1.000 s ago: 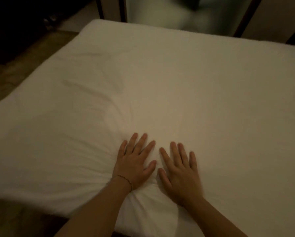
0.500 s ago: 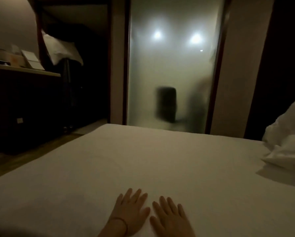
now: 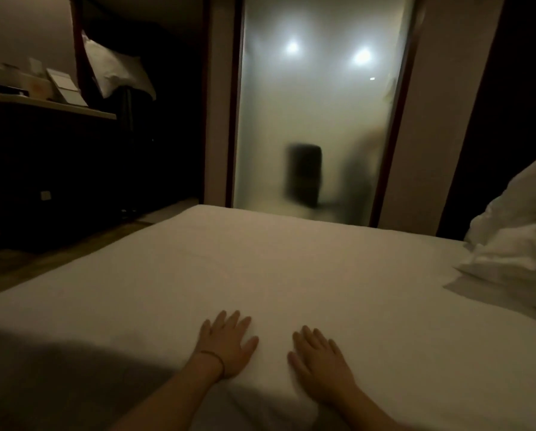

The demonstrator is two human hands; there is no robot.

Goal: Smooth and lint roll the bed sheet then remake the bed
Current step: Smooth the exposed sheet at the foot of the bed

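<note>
frosted glass door [image 3: 319, 126], dark desk [image 3: 49, 157], wooden floor [image 3: 27, 262]

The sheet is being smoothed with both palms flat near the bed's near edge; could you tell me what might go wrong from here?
1. The duvet is heaped on the right of the sheet, so that part may stay unsmoothed unless it is moved.
2. The room is dim, and a shadow covers the sheet beside the left hand; creases or lint there could be missed.
3. The right hand presses near the edge and might drag the sheet loose.
</note>
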